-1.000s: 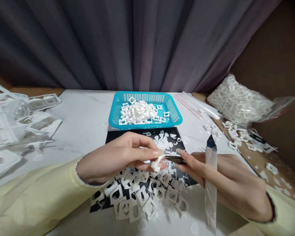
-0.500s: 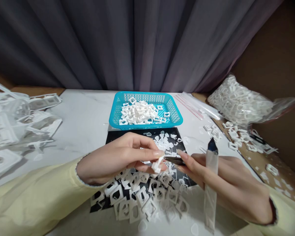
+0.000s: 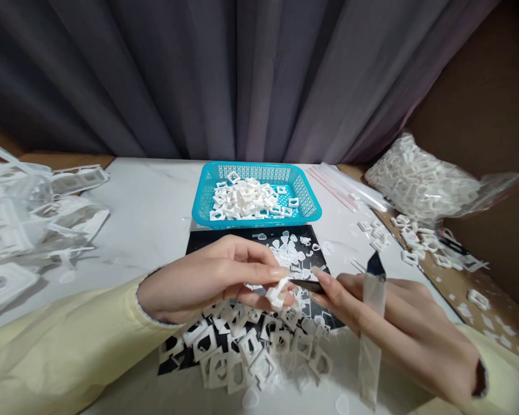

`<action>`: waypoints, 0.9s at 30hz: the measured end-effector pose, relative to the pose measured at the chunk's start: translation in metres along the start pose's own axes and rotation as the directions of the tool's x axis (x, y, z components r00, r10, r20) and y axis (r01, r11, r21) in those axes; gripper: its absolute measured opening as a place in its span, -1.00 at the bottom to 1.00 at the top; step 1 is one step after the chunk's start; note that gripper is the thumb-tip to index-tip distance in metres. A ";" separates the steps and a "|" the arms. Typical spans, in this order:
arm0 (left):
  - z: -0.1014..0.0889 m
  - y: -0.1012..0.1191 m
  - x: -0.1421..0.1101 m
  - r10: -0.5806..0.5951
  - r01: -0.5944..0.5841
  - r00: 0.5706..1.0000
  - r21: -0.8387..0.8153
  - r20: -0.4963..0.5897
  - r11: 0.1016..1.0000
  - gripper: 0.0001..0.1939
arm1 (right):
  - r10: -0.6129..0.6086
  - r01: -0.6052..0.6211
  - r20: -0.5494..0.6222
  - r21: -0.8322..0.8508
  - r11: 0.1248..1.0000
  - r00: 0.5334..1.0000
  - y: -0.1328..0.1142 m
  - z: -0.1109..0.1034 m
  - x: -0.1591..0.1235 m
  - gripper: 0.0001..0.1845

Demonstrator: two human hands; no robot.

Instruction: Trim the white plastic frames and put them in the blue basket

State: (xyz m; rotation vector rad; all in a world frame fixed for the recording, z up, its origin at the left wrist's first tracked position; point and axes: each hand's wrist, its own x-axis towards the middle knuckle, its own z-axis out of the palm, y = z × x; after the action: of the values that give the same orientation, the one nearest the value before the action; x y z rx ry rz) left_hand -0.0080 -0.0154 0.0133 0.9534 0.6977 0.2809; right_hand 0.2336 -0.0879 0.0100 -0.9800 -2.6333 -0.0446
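Note:
My left hand [image 3: 216,279] pinches a small white plastic frame piece [image 3: 277,294] between thumb and fingers, tilted above the pile. My right hand [image 3: 384,320] closes its thumb and forefinger on a slim dark pointed metal tool [image 3: 305,284], whose tip meets the piece's upper edge. A white-wrapped stick with a dark angled blade [image 3: 372,334] stands upright across the same hand, apparently held by its fingers. Beneath both hands, several white frames with cut-out openings [image 3: 218,369] and thin translucent scraps [image 3: 288,245] cover part of a black mat [image 3: 194,239].
Beyond the mat, a blue basket [image 3: 309,216] holds a heap of white frames. White sprue-like sheets [image 3: 8,230] pile up at left. At right lie a full clear bag [image 3: 424,178], loose pieces [image 3: 410,236] and scraps. A grey curtain [image 3: 259,75] hangs behind the table.
The white piece has turned slightly in my left fingers. My right hand and its tools have shifted a little, the wrapped blade's top moving down and right.

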 end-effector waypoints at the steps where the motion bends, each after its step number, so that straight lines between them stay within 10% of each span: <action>1: 0.000 0.000 0.000 -0.002 0.002 1.000 -0.006 0.004 1.000 -0.81 | 0.004 -0.004 -0.009 0.002 1.000 1.000 -0.001 0.000 -0.001 -0.47; 11: -0.002 0.000 0.000 0.001 -0.001 1.000 0.020 -0.013 1.000 -0.84 | 0.094 -0.096 0.033 0.091 0.991 0.995 0.002 -0.003 -0.005 -0.55; 16: 0.000 0.001 -0.002 0.068 -0.056 0.995 0.167 -0.067 0.984 -0.82 | 0.042 -0.063 -0.213 -0.093 0.994 0.976 0.007 0.009 -0.002 -0.53; 22: 0.004 0.002 0.000 0.242 -0.152 0.954 0.414 -0.176 0.898 -0.80 | 0.330 -0.259 -0.079 0.459 0.850 0.941 0.002 0.017 0.004 -0.80; 27: 0.007 -0.002 -0.001 0.351 -0.222 0.919 0.499 -0.179 0.837 -0.83 | 0.422 -0.356 0.027 0.588 0.727 0.906 -0.005 0.012 0.016 -0.75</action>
State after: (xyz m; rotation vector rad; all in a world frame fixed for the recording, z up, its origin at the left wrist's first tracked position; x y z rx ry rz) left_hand -0.0043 -0.0217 0.0143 1.5156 0.8883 0.5302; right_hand 0.2157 -0.0797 0.0039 -1.2188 -2.0620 0.7466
